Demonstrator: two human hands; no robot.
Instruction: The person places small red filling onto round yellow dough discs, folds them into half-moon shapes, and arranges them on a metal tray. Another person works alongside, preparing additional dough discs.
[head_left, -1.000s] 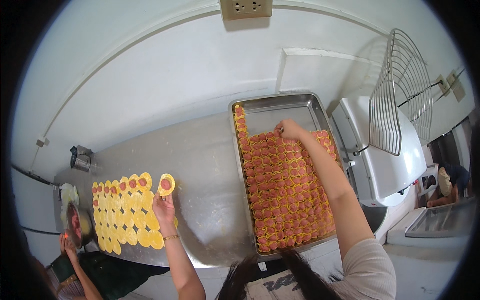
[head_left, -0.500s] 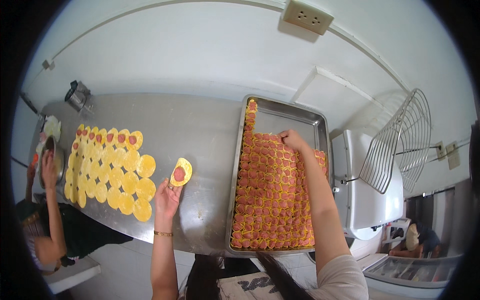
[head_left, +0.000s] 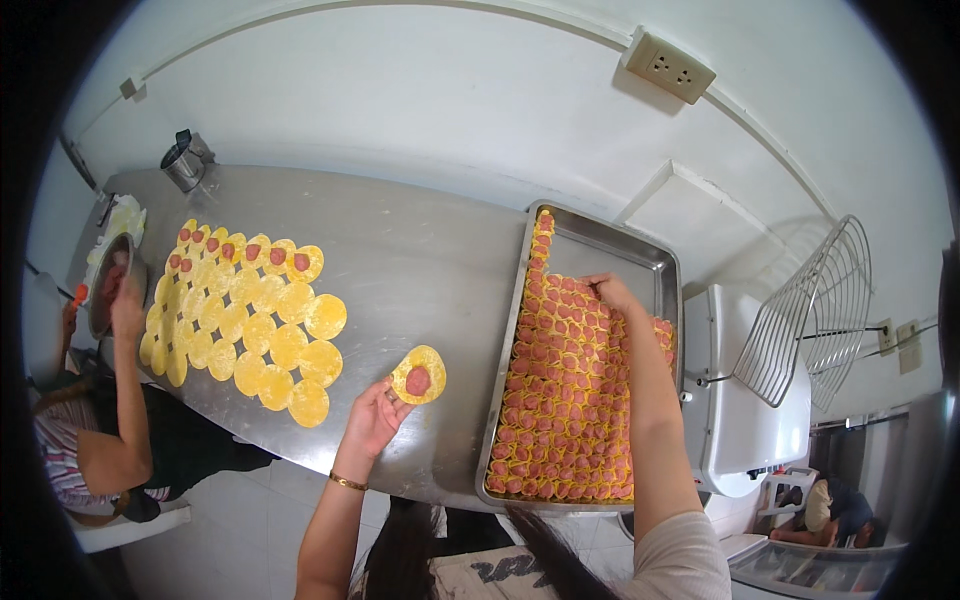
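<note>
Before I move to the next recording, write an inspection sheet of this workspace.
Surface: grey metal table, pale specks.
Things: round yellow dough sheets, some pink-topped; rectangular metal tray partly filled with pink-and-yellow dumplings.
Clutter: cylindrical metal container.
Hands: left hand holds yellow dough round with pink filling; right hand at dumplings' edge, contact unclear.
Cables: black cable at beige outlet.
Surroundings: co-worker's hand at round metal bowl; silver wire grille.
</note>
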